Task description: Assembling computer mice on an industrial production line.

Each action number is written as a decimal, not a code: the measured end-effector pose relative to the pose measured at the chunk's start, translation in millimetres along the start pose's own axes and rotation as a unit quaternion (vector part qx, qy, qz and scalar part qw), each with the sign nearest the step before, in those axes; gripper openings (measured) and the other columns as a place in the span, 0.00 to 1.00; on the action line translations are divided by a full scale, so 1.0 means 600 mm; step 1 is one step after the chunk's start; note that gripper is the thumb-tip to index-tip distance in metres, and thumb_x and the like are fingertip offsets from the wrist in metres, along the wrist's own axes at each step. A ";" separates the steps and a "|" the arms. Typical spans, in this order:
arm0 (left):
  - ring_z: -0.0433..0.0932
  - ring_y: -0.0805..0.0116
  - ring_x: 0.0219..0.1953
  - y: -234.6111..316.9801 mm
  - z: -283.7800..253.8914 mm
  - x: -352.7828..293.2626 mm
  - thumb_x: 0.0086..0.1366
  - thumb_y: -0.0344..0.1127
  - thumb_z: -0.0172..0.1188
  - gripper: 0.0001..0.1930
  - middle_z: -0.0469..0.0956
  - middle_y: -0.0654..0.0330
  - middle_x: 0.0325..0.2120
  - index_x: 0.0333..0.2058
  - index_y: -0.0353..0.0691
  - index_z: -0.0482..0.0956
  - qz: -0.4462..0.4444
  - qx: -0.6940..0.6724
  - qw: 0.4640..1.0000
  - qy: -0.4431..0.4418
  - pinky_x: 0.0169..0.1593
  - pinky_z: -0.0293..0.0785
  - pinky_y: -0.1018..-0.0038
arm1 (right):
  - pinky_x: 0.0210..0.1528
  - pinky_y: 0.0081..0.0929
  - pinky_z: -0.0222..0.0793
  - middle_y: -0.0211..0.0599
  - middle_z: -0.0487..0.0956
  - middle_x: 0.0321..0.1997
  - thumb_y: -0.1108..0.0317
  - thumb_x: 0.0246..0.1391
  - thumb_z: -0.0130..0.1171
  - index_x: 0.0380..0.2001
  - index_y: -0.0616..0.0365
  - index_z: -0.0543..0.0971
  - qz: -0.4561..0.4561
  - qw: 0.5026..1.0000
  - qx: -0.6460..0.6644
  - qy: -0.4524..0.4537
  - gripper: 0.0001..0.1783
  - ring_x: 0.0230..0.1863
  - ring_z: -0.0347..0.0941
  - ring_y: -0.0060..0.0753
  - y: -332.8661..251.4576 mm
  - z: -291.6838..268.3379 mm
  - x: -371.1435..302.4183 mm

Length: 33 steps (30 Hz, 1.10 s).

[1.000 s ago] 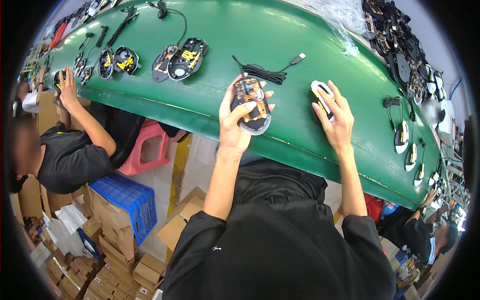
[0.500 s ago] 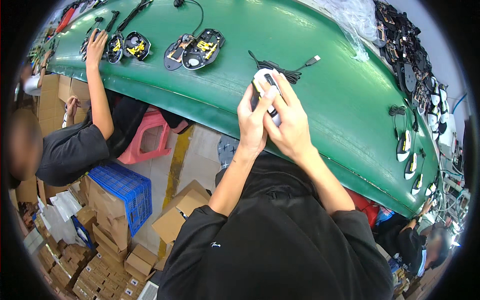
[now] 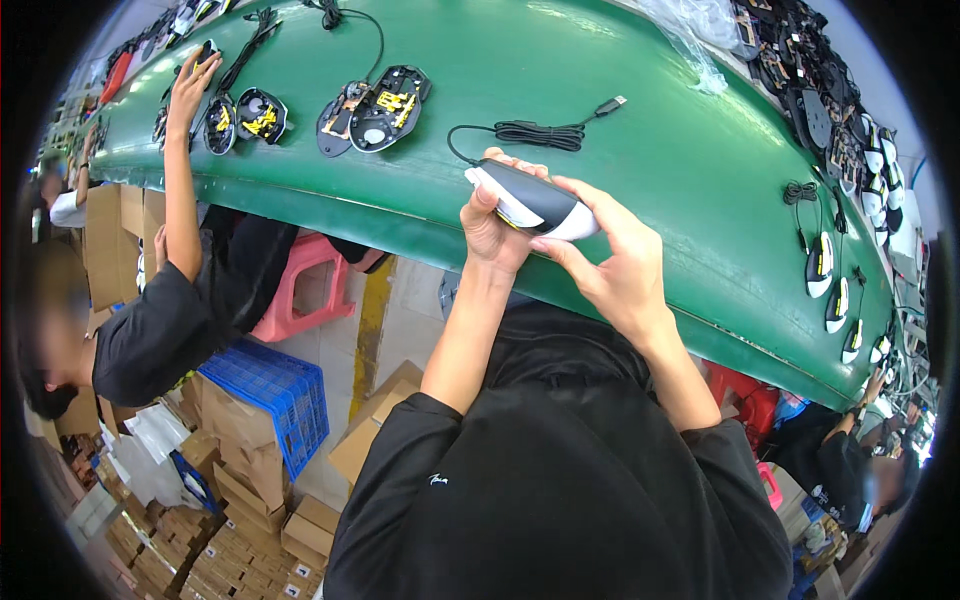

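A white and black computer mouse (image 3: 537,197) with a yellow strip along its side is held between my two hands, above the near edge of the green table (image 3: 690,250). My left hand (image 3: 490,232) grips its left end, thumb on the side and fingers behind it. At the white right end, my right hand (image 3: 628,262) pinches the mouse between thumb and fingers. The mouse's black cable (image 3: 540,135) lies bundled on the table just beyond, ending in a USB plug (image 3: 611,106). The underside of the mouse is hidden.
Opened mouse shells (image 3: 388,108) with yellow parts lie to the left, near a co-worker's raised hand (image 3: 188,88). Several assembled mice (image 3: 820,265) line the right side. Dark parts are heaped at the far right. A blue crate (image 3: 285,395) and cardboard boxes stand on the floor.
Both hands have turned the mouse from upright to lying crosswise, its white end now at the right. My right hand has shifted right. The co-worker's hand at left has lifted a part.
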<state>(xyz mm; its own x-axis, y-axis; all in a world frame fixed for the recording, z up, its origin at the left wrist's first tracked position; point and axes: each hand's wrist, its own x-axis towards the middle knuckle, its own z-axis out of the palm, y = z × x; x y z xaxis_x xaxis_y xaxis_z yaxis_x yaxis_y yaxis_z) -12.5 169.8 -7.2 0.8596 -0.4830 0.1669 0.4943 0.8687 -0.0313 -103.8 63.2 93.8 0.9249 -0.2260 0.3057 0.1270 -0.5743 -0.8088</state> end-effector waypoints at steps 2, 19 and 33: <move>0.78 0.56 0.45 -0.009 0.018 -0.006 0.55 0.37 0.68 0.21 0.78 0.51 0.37 0.44 0.38 0.72 -0.032 0.076 0.996 0.045 0.54 0.74 0.61 | 0.44 0.27 0.74 0.43 0.81 0.43 0.69 0.42 0.71 0.46 0.62 0.77 0.001 1.000 -0.025 -0.001 0.25 0.41 0.80 0.36 0.001 -0.006 -0.003; 0.75 0.51 0.50 0.380 0.077 0.143 0.44 0.41 0.72 0.36 0.76 0.42 0.47 0.53 0.35 0.73 0.022 0.975 0.208 0.079 0.57 0.68 0.62 | 0.53 0.30 0.69 0.39 0.81 0.46 0.66 0.54 0.62 0.46 0.59 0.81 0.238 0.894 -0.192 0.328 0.16 0.48 0.76 0.29 0.162 -0.185 -0.048; 0.81 0.63 0.37 0.275 0.088 0.040 0.55 0.31 0.66 0.15 0.80 0.55 0.31 0.40 0.31 0.77 -0.032 0.585 0.776 0.233 0.46 0.78 0.68 | 0.53 0.35 0.67 0.41 0.79 0.47 0.78 0.41 0.55 0.38 0.55 0.79 -0.249 0.938 -0.237 -0.042 0.17 0.52 0.73 0.40 0.133 0.105 0.152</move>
<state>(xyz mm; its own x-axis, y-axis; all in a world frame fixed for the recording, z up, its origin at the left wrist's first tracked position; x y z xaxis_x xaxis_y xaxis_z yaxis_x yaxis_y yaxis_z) 83.1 307.2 43.8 0.9263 -0.2804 -0.2519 0.3162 0.2144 0.9241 13.3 46.5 25.4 0.8207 0.2150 0.5294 0.3957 -0.8823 -0.2551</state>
